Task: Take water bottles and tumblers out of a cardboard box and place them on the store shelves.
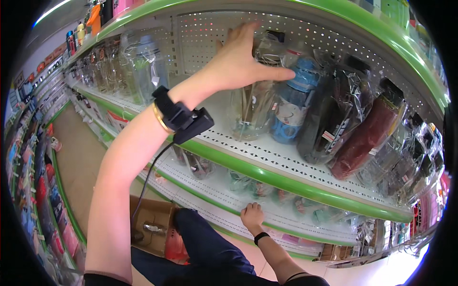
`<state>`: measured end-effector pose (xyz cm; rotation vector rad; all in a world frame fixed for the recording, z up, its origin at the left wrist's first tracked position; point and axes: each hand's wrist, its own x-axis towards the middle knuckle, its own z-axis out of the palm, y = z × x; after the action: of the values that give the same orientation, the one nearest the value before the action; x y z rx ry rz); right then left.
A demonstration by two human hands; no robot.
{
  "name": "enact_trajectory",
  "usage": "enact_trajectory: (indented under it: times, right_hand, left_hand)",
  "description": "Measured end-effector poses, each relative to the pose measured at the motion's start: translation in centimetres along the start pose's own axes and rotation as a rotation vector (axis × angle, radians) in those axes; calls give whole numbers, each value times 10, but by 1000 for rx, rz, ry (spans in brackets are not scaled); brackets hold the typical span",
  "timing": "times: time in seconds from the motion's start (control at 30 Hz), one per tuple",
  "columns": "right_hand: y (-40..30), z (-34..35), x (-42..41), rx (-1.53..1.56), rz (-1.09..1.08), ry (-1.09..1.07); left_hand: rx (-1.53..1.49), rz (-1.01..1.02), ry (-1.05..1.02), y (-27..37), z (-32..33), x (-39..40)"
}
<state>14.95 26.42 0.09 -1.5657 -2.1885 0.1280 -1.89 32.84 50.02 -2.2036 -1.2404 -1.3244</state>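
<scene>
My left hand is raised over the upper shelf, fingers spread, its thumb near the top of a blue plastic water bottle. Behind and below the palm stands a clear plastic bottle in a wrapper; whether the fingers touch it cannot be told. A wrapped dark grey bottle and a wrapped dark red bottle lean to the right. Lower down, my right hand rests at the green edge of a lower shelf, fingers curled, with no held thing visible.
More wrapped bottles stand at the shelf's left. Green trim edges the upper shelf. An open cardboard box with a wrapped item inside sits on the floor beside my leg. An aisle runs along the left, with stocked racks beyond.
</scene>
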Motion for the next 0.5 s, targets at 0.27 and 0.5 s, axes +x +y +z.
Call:
enact_trajectory:
  times: [0.27,0.5]
  right_hand:
    - [1,4,2,-1,-7,17]
    - [-3,4,9,-39,-13,-26]
  left_hand:
    - [-53,-76,93,-10,0,-8]
    - [-422,-72,265,-9,-110,-78]
